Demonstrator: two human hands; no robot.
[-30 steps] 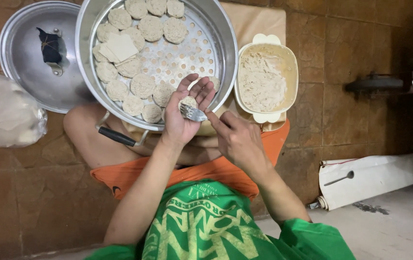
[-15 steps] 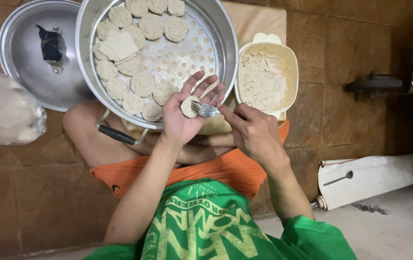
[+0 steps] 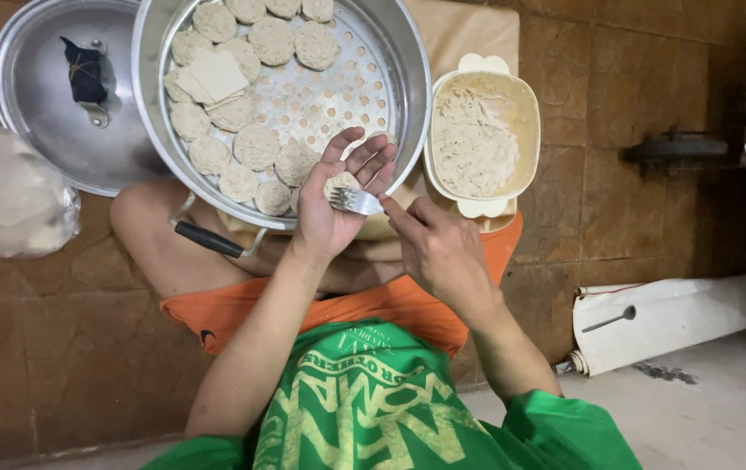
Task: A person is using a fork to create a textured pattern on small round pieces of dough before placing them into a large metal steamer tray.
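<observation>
Dim warm light, right side shadowed

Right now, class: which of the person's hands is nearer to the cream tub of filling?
Right. The right hand holds a fork just below the cream tub; the left hand cups a dumpling farther away, over the steamer pot.
</observation>
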